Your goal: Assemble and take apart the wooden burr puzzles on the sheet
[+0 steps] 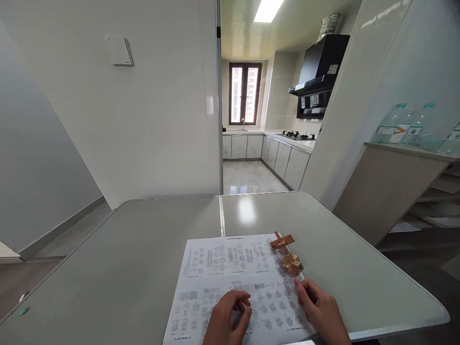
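A printed paper sheet (230, 278) covered in rows of small diagrams lies flat on the table before me. Over its lower middle is my left hand (230, 314), fingers loosely curled and the thumb apart from them, with nothing between. At the sheet's right edge my right hand (319, 306) has its thumb and index finger closed on the paper. Just beyond those fingertips sits a wooden interlocking puzzle (293, 263) made of several pieces. A second wooden puzzle piece assembly (282, 241), cross-shaped, rests behind it by the sheet's upper right corner.
The grey table (118, 268) has a seam (222, 215) running across its far half. To the right, plastic bottles (398, 127) stand on a shelf unit (395, 177). A small teal object (23, 311) lies at the table's left. Kitchen cabinets (240, 146) show through the doorway.
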### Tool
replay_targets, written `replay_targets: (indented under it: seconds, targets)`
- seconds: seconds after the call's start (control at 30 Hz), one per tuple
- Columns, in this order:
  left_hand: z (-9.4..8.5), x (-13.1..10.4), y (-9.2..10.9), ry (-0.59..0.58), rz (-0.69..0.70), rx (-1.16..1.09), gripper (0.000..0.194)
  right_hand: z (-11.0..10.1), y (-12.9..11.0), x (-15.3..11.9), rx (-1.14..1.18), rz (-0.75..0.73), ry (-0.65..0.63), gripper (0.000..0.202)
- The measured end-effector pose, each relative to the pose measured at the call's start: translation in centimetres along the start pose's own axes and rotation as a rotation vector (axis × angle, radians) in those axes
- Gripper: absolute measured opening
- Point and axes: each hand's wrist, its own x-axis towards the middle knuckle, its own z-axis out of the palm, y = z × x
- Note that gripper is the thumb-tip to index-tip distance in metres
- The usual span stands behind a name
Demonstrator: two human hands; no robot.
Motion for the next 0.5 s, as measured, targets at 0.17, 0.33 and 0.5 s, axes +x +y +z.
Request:
replay_targets:
  seconds: [0.17, 0.33, 0.5]
  targets:
    - [-0.01, 0.03, 0.11, 0.016, 0.019, 0.002, 0.031, -0.14, -0.14, 0.02, 0.009, 0.021, -0.013, 0.058]
    - [0.02, 0.04, 0.16, 0.011, 0.014, 0.01, 0.028, -0.2, 0.37, 0.21, 0.0, 0.006, -0.02, 0.057]
    - [-0.16, 0.16, 0.21, -0.004, 0.007, 0.019, 0.021, -0.08, 0.65, 0.11, -0.016, -0.018, 0.007, 0.055]
